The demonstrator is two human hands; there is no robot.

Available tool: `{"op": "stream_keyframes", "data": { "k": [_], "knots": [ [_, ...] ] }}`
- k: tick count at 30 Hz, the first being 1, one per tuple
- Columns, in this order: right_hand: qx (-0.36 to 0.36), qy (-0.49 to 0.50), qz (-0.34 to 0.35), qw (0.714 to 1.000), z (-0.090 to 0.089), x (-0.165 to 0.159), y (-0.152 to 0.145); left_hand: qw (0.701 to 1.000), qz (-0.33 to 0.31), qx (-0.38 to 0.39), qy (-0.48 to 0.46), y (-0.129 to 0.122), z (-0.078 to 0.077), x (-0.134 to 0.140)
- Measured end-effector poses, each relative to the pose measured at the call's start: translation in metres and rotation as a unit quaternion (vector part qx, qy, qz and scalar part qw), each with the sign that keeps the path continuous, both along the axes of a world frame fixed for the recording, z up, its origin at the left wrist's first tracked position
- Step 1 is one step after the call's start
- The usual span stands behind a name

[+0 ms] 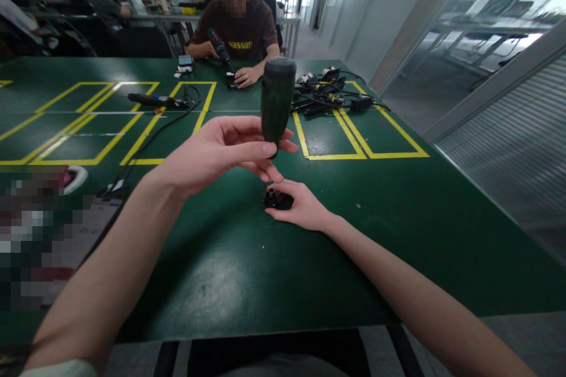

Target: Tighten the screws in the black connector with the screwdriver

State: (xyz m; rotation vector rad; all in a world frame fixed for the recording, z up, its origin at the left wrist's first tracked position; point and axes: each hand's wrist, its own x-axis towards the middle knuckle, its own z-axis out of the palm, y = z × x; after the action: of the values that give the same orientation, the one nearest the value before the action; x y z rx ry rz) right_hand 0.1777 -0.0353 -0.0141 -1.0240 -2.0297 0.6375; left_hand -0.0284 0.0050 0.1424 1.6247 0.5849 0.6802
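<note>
My left hand (230,144) is closed, thumb and fingers round the narrow lower end of a dark, thick-handled screwdriver (277,97). The tool stands nearly upright, its wide rounded end up. Its tip cannot be made out behind my fingers. Just below, my right hand (300,206) pinches a small black part (278,200) against the green table (212,265). A short round post sticks up from the part's left end. My left fingertips hang very close to my right forefinger; whether they touch is unclear.
Across the table a person (239,29) holds a power screwdriver (217,44) over a small black piece (230,79). A tangle of black cables (327,91) lies at the back right. A corded black tool (157,100) lies at the back left, papers (88,230) at the near left.
</note>
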Motion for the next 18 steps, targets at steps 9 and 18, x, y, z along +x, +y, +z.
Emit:
{"op": "stream_keyframes", "data": {
  "k": [9, 18],
  "knots": [
    [-0.021, 0.008, 0.019, 1.000, 0.000, 0.001, 0.000, 0.966, 0.159, 0.205, 0.019, -0.005, -0.009, 0.008],
    [-0.031, 0.004, 0.019, 0.999, 0.001, 0.001, 0.000, 0.903, 0.238, 0.358, 0.018, -0.011, -0.020, 0.008]
  ]
}}
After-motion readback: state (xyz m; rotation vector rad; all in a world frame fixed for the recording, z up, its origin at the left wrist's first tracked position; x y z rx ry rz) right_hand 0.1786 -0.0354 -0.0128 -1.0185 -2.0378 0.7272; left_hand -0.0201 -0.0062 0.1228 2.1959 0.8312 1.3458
